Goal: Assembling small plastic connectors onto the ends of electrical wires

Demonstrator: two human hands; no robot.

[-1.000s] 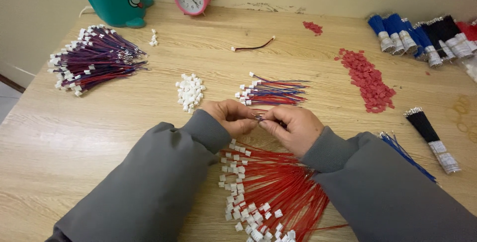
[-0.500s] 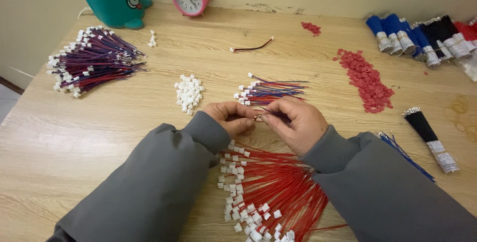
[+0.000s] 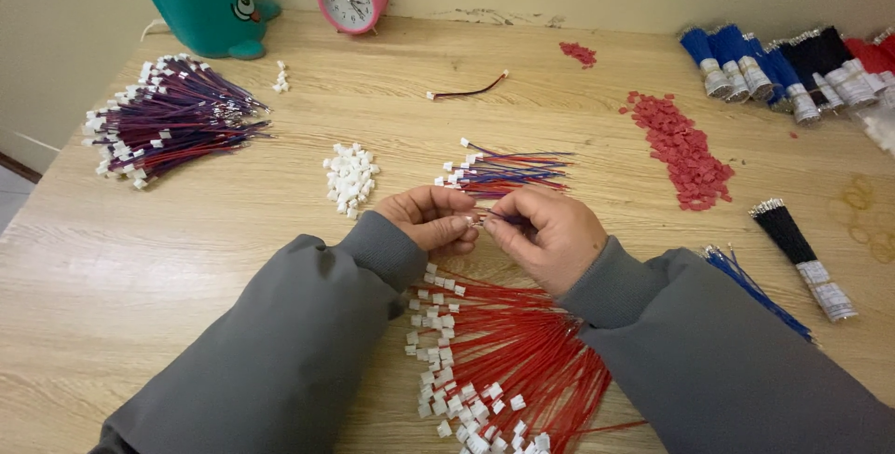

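Just above the fan of red wires [image 3: 522, 361] on the table [image 3: 186, 258], I hold my left hand [image 3: 433, 221] and right hand [image 3: 545, 235] together, each grip pinched on one small connector wire [image 3: 485, 221] between them. I judge this a connector-fitting step; next calls for fine alignment of fingertips.

Tiny part between left hand [image 3: 431, 219] and right hand [image 3: 550, 233], indistinct.
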